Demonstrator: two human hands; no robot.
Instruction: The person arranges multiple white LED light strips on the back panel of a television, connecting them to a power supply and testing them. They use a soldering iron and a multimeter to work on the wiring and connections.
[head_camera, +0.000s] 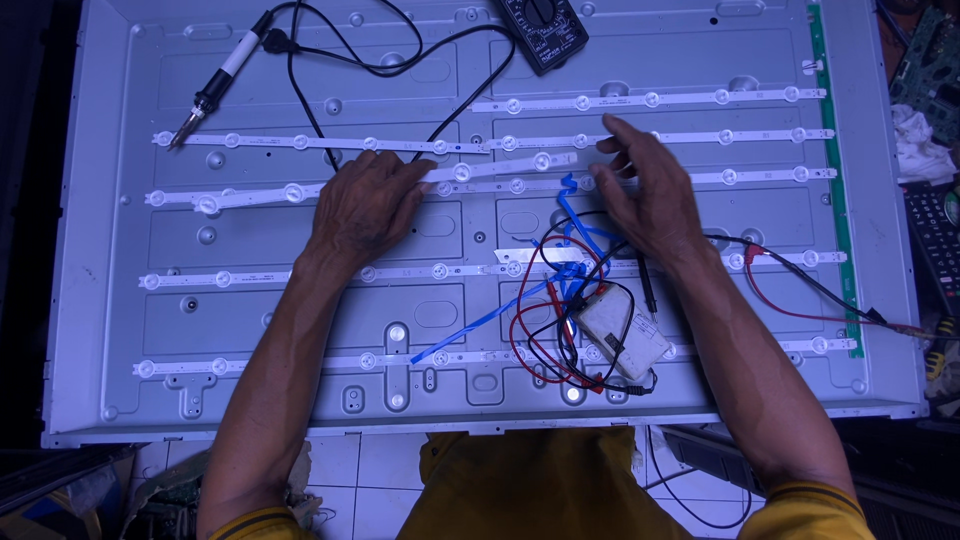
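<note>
- A big white metal back panel (640, 50) of a flat screen lies flat and fills most of the view. Its near edge sits just in front of the person's yellow shirt (530, 490).
- Long thin light strips run side to side across the panel. One loose light strip (300, 190) lies a bit tilted, over the rows near the middle.
- The left hand (365, 205) rests palm down on the loose strip. Its fingers are pressed flat on the strip, not curled around it.
- The right hand (645, 190) is just to the right, past the end of the strip. Its fingers are spread open and bent a little, holding nothing.
- Both arms reach up from the bottom, with open panel between them.
- Below the right hand lies a small white box (622, 332) in a tangle of red and black wires (535, 330). A blue ribbon (480, 320) lies there too.
- A soldering iron (215, 85) lies far up on the left, well away from the hands.
- A black meter (545, 30) sits at the top edge.
- A green strip (835, 200) runs down the panel's right edge.
- The left part of the panel has lots of free room.
</note>
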